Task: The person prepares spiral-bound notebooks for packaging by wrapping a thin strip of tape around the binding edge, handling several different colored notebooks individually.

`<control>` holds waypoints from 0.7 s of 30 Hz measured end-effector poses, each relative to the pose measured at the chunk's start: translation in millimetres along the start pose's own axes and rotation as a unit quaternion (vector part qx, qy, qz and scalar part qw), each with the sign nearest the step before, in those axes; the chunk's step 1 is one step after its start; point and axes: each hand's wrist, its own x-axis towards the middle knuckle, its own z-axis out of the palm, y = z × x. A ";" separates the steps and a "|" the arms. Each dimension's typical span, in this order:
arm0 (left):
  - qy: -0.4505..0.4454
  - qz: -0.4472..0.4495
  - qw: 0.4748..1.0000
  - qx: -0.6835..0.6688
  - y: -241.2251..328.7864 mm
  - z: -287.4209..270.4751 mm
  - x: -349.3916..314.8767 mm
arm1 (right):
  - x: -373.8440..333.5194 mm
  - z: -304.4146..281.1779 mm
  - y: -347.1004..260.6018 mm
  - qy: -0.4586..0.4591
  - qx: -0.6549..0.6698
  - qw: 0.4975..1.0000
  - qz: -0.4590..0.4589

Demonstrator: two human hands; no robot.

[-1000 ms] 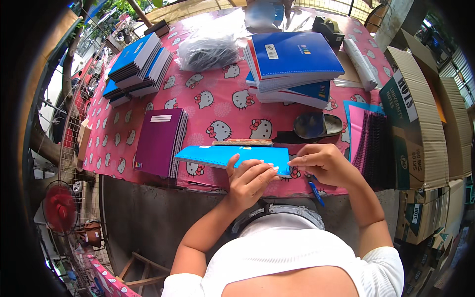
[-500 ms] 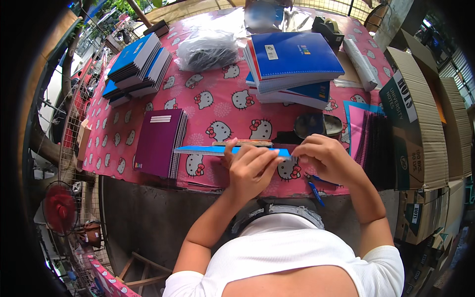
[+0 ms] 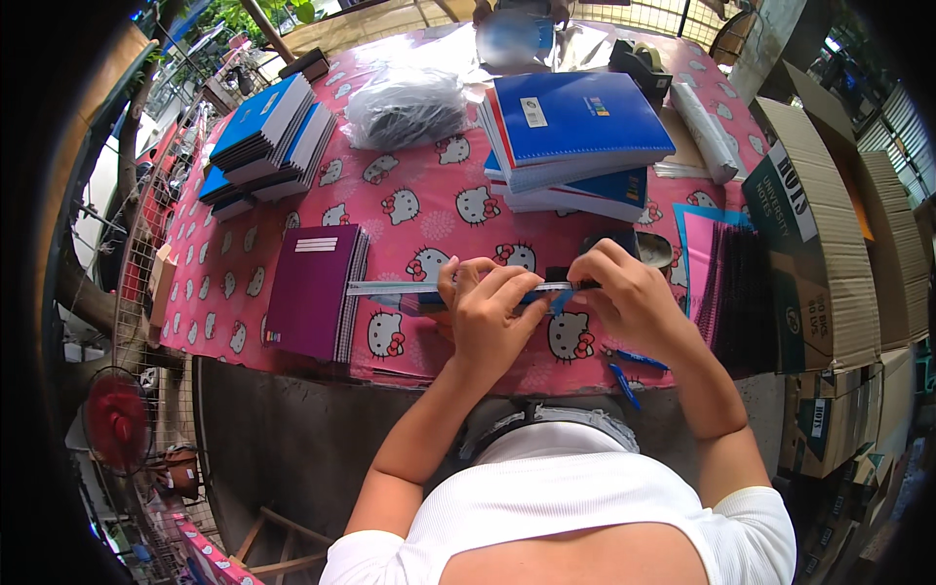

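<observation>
A thin blue notebook [image 3: 390, 288] stands nearly edge-on above the table's front part. My left hand [image 3: 490, 317] wraps its fingers around it near the middle. At its right end my right hand [image 3: 629, 288] pinches with thumb and fingers; a small dark bit shows there, too small to name. Left of the notebook lies a stack of purple notebooks [image 3: 314, 288], close to its left end. Blue-handled pliers [image 3: 624, 383] rest at the table's front edge below my right hand. A dark round dish [image 3: 655, 251] sits just behind that hand.
Stacks of blue notebooks stand at the far left [image 3: 261, 122] and back centre [image 3: 585, 117]. A plastic-wrapped bundle [image 3: 405, 109] lies between them. Pink and black sheets [image 3: 717, 283] and open cartons [image 3: 814, 244] stand right. A tape dispenser [image 3: 643, 68] and another person's hands are at the back.
The notebook has tilted, so its blue face has narrowed to a pale edge. My right hand has moved up and left onto its right end.
</observation>
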 end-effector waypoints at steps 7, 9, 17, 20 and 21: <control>-0.001 -0.009 1.000 -0.013 -1.7 2.2 -1.3 | -1.0 9.6 8.1 0.026 -0.078 0.996 -0.034; -0.005 -0.005 1.000 -0.017 -2.4 0.1 -1.6 | -4.4 12.1 4.8 0.046 -0.111 0.991 -0.054; -0.033 0.010 0.999 -0.040 2.1 -6.8 -5.5 | -17.9 19.8 -10.4 0.022 -0.138 0.990 -0.017; -0.034 0.013 0.998 -0.048 -2.7 -17.9 -15.8 | -5.8 -8.2 12.9 -0.117 0.035 0.993 0.005; -0.033 0.017 0.998 -0.051 -5.3 -22.6 -19.3 | 2.1 -19.5 32.2 -0.088 0.152 0.973 0.147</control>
